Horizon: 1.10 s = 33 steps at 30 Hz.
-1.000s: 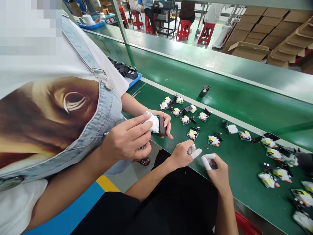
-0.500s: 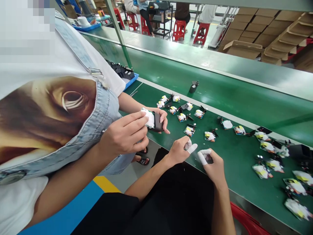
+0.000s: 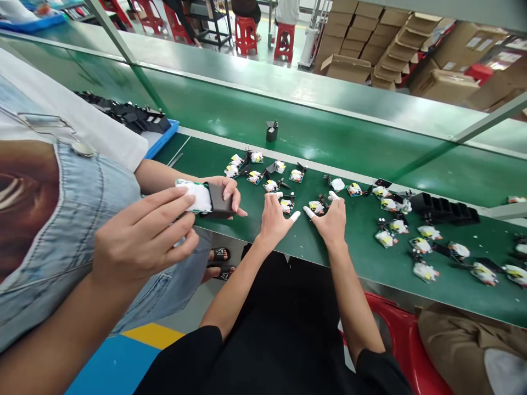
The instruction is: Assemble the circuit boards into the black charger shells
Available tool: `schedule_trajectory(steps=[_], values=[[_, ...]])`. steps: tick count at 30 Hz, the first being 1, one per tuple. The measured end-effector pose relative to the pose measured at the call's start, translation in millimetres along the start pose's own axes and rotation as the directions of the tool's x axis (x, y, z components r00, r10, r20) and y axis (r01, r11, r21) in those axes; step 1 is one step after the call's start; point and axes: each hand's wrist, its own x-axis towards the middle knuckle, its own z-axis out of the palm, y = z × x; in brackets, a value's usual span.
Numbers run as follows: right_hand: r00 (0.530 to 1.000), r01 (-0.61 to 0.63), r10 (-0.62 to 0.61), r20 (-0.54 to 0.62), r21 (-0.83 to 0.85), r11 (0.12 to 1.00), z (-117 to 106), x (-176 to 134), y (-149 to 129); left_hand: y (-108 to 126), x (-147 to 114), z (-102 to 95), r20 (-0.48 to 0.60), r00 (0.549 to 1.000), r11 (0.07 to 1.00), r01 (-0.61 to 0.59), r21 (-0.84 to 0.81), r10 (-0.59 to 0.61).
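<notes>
My left hand (image 3: 274,219) is over the near edge of the green table, thumb and fingers apart beside a small circuit board (image 3: 287,206) coated with white filler. Around another such board (image 3: 317,207), my right hand (image 3: 332,219) spreads its thumb and forefinger; whether they touch it I cannot tell. White finger cots cover some fingertips on both hands. To my left, a co-worker's hands (image 3: 148,233) hold a white-coated board (image 3: 198,196) partly inside a black plastic case (image 3: 220,202).
More white-coated boards (image 3: 398,226) with black plates lie across the green table (image 3: 230,227). A row of black cases (image 3: 444,208) stands at right, one case (image 3: 272,131) at the back. A blue tray (image 3: 164,138) holds black parts. A red stool (image 3: 391,323) is at my right.
Both my hands have reached forward over the table, their curled fingers spreading apart by two boards. The view has swung right. The co-worker still holds the board and case.
</notes>
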Motion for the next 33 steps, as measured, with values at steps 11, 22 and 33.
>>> schedule_trajectory(steps=[11, 22, 33], values=[[1.000, 0.006, -0.009, 0.014, 0.189, 0.982, 5.1, -9.2, 18.5, -5.6, -2.6, 3.7, 0.026, 0.997, 0.986, -0.075, 0.151, 0.072], [1.000, -0.026, 0.028, -0.015, 0.090, 0.996, 11.0, -2.4, 25.5, 17.4, 101.6, 48.9, -0.028, 0.994, 0.991, -0.103, -0.088, 0.101], [0.996, -0.063, 0.070, -0.059, 0.105, 0.992, 2.3, -6.1, 31.9, 0.2, 68.5, 69.2, 0.399, 0.842, 0.906, -0.420, 0.062, 0.363]])
